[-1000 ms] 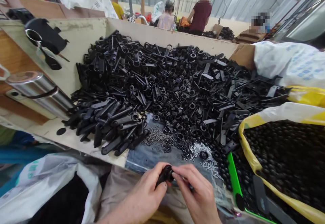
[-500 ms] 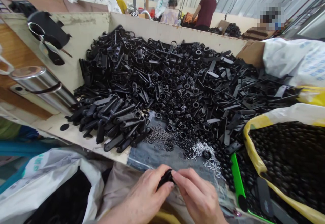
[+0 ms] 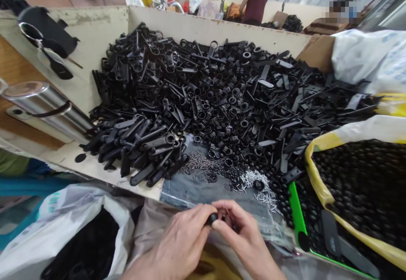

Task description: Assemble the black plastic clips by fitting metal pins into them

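Low at the front edge of the worktop, my left hand [image 3: 185, 235] and my right hand [image 3: 242, 229] meet around a small black plastic part [image 3: 212, 219]. A rounded end of it shows between the fingertips; the rest is hidden. My left hand is closed on it. The thumb and fingers of my right hand pinch its other side. Just beyond the hands lies a dark sheet [image 3: 190, 193] bearing brown pins [image 3: 199, 163], silver pins [image 3: 253, 180] and tiny black pieces [image 3: 230, 172]. Black plastic handles [image 3: 139, 149] are heaped to the left of the sheet.
A large heap of black plastic parts [image 3: 203, 89] fills the walled bin. Right of the sheet stand a green strip [image 3: 297, 216] and a yellow-edged sack [image 3: 320, 144] of black balls. A white sack [image 3: 122, 229] hangs at front left, near a steel flask [image 3: 47, 102]. People are behind the bin.
My right hand has turned, its fingers now curling over the far side of the black part. The part shows a round end now. The view has shifted slightly.
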Action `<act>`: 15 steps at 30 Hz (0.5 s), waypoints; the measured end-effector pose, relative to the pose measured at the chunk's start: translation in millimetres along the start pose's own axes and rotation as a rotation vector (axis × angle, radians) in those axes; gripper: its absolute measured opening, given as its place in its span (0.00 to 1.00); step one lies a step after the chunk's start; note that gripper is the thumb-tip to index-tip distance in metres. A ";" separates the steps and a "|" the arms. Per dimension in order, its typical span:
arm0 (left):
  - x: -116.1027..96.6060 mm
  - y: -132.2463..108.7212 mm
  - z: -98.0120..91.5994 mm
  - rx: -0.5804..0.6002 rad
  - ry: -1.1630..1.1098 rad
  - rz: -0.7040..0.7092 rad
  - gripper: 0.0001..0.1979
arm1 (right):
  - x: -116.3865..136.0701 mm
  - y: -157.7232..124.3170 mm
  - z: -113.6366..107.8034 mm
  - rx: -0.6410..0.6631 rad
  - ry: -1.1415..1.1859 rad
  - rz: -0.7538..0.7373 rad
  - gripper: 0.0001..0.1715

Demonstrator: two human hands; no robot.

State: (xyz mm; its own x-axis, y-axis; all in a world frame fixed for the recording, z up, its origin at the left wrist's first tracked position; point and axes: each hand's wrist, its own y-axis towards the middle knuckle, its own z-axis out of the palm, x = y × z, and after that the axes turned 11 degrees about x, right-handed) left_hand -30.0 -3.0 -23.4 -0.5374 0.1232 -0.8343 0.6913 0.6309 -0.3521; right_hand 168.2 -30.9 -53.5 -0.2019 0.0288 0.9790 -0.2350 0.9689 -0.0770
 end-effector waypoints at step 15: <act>-8.5 5.7 -12.3 0.100 -0.750 -0.213 0.26 | 23.1 28.0 -5.6 -0.045 -0.025 -0.109 0.12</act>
State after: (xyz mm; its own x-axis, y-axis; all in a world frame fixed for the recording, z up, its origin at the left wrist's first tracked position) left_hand -27.4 8.9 -13.0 -0.2184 -0.5649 -0.7957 0.6697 0.5063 -0.5433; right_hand 162.3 -1.7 -32.0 -0.2009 -0.0832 0.9761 -0.2139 0.9761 0.0392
